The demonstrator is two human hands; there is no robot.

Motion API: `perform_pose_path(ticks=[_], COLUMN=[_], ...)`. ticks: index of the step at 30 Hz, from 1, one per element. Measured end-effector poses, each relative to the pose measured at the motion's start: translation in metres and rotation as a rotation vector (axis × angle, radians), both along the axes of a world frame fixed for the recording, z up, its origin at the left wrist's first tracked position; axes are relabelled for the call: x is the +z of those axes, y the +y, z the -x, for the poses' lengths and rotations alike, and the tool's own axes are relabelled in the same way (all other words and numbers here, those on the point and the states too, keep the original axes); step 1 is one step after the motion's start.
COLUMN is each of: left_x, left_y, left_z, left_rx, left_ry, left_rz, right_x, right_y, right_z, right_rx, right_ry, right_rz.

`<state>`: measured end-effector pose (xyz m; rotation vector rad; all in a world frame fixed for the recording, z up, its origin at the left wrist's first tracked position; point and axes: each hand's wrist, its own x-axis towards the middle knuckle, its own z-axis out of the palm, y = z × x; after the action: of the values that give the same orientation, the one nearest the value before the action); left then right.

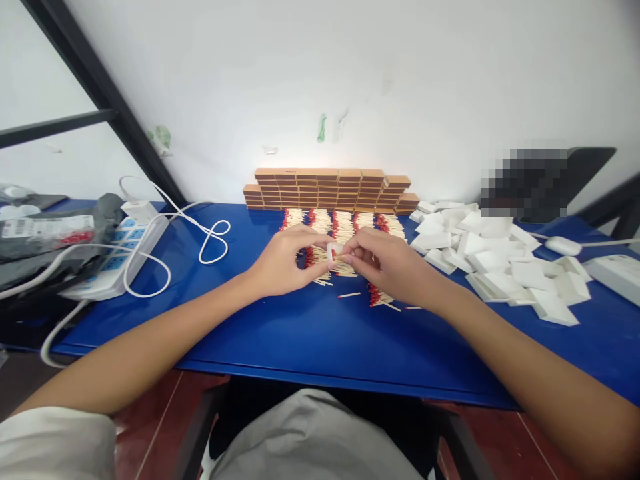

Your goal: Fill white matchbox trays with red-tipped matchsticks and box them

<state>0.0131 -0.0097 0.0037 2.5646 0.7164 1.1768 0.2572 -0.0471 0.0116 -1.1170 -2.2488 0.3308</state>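
My left hand [283, 261] pinches a small white matchbox tray [329, 251] between thumb and fingers, over the blue table. Red match heads show inside the tray. At the tray's right side, the thumb and fingers of my right hand [387, 265] are pressed together on matches, mostly hidden by the fingertips. Beneath and behind both hands lie rows of loose red-tipped matches [343, 225]. A single match [349, 295] rests apart on the table in front of them.
Brown matchboxes [320, 190] are stacked against the wall. White trays [500, 257] lie heaped on the right, near a dark device [585, 180]. To the left are a power strip [125, 250], looping white cables [215, 233] and a dark plastic package [65, 227]. The blue table's [310, 343] front edge is close to me.
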Motion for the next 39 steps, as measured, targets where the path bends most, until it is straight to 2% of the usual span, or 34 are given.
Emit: perform_pose_path(ticks=[5,11,18,25,30,39], left_x=[0.000,-0.004,-0.006,-0.007,-0.006,-0.005], left_y=[0.006,0.014,0.015,0.014,0.014,0.009], left_z=[0.002,0.006,0.005,0.006,0.006,0.005], left_rx=[0.113,0.192,0.165,0.136,0.141,0.029], left_ry=[0.001,0.006,0.045,0.057,0.100,0.083], left_rz=[-0.053,-0.090,-0.142,-0.097,-0.051,-0.035], right_x=[0.007,0.006,0.005,-0.003,0.001,0.005], right_y=[0.001,0.005,0.002,0.005,0.005,0.010], right_z=[-0.007,-0.015,-0.008,-0.012,-0.016,-0.019], right_rx=[-0.107,-0.082,-0.053,0.010,0.027,-0.053], right_ry=[-0.023,-0.348,-0.380,-0.343,-0.246,-0.132], right_rz=[-0.109,0.139,0.247,0.214,0.193,-0.055])
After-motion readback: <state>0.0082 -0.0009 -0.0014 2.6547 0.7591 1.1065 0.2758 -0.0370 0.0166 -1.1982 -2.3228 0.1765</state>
